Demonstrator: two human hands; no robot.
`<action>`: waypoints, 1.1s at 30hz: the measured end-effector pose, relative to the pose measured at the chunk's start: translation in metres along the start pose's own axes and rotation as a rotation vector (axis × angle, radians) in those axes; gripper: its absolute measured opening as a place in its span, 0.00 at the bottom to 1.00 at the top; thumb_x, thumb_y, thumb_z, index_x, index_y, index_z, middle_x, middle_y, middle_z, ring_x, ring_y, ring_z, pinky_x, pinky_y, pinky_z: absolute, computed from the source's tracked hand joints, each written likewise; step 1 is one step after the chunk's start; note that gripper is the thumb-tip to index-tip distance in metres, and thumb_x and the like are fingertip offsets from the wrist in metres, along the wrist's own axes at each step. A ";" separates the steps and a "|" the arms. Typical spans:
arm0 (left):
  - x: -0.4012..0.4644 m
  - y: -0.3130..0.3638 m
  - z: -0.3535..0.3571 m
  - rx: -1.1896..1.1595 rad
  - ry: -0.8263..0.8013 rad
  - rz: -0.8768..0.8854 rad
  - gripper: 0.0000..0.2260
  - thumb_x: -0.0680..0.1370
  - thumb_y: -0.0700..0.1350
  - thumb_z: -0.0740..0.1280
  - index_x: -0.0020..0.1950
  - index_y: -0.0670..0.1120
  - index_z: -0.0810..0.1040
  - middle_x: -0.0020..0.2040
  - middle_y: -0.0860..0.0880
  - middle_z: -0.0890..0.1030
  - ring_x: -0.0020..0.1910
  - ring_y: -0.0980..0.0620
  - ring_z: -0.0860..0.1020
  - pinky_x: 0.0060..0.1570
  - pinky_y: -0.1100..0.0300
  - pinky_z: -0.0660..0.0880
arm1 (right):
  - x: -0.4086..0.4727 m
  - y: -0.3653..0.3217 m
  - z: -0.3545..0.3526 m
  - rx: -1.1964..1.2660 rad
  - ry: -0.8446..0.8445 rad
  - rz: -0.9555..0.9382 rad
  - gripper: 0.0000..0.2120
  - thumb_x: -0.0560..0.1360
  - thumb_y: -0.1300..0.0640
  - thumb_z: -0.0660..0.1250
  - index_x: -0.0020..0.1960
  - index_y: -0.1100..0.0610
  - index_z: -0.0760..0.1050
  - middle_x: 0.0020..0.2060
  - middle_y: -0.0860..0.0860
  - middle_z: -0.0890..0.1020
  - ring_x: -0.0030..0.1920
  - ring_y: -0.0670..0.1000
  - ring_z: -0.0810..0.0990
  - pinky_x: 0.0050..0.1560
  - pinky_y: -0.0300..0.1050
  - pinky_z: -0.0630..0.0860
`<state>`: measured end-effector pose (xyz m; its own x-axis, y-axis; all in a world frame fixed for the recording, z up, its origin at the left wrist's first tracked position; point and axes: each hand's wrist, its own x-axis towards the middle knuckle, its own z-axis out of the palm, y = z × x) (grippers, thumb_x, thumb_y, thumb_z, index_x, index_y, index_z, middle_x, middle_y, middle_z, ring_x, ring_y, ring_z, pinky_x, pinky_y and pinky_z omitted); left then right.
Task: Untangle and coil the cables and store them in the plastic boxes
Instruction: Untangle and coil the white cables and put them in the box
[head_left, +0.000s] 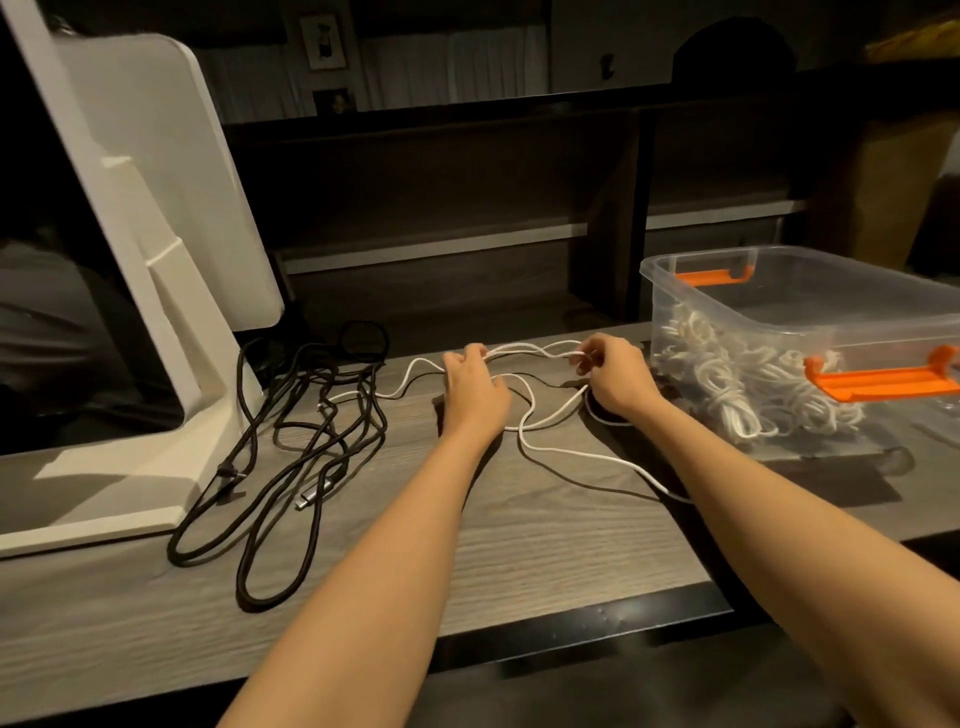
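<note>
Hands out over the desk (519, 545), both busy on the white cable (561, 447). Left hand (475, 389) has its fingers pinched narrow on a strand at the far side, knuckles up. Right hand (618, 379) pinches the same raised stretch just across from it, fingertips (584, 358) curled tight around the line. Between the two hands the cable runs in a doubled span, lifted a little off the wood. Below that, it loops loosely on the desk, crossing itself between the wrists, and one run trails back under the right forearm. Another run heads left toward the black cable (291, 457).

That black one sprawls in long tangled loops on the desk, left of the hands and well apart from them, right beside the foot of the white stand (171, 364). A silver plug (306, 501) shows among its loops.

Off to the right sits the clear box (779, 312) with orange latches (883, 379), lid off, just beside the right hand. Inside, a heap of white coils (737, 379) is piled against the near wall.
</note>
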<state>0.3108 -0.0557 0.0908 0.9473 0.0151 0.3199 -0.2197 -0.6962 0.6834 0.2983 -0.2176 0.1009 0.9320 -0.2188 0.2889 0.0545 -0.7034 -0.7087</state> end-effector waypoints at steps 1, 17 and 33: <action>-0.001 -0.001 -0.002 0.068 0.050 0.048 0.17 0.81 0.40 0.62 0.70 0.44 0.68 0.65 0.44 0.65 0.57 0.49 0.71 0.49 0.60 0.70 | -0.002 -0.001 0.000 0.036 0.028 -0.022 0.12 0.77 0.71 0.57 0.55 0.62 0.76 0.48 0.54 0.80 0.51 0.52 0.77 0.57 0.47 0.74; -0.003 0.022 -0.014 -0.708 -0.214 -0.160 0.08 0.85 0.44 0.50 0.53 0.45 0.66 0.37 0.48 0.71 0.32 0.55 0.67 0.34 0.61 0.67 | -0.016 -0.006 -0.003 -0.237 0.323 -0.453 0.12 0.76 0.67 0.66 0.58 0.60 0.79 0.49 0.58 0.84 0.51 0.59 0.81 0.51 0.56 0.79; -0.007 0.025 -0.021 -1.229 -0.296 -0.346 0.19 0.85 0.52 0.51 0.44 0.45 0.76 0.43 0.47 0.74 0.42 0.54 0.72 0.48 0.60 0.69 | -0.024 -0.017 -0.001 -0.475 0.159 -0.569 0.08 0.77 0.57 0.66 0.55 0.55 0.78 0.51 0.51 0.80 0.51 0.51 0.75 0.39 0.41 0.70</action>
<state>0.2932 -0.0582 0.1195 0.9777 -0.2064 -0.0399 0.1252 0.4190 0.8993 0.2747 -0.2009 0.1064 0.7411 0.1957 0.6422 0.3180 -0.9448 -0.0790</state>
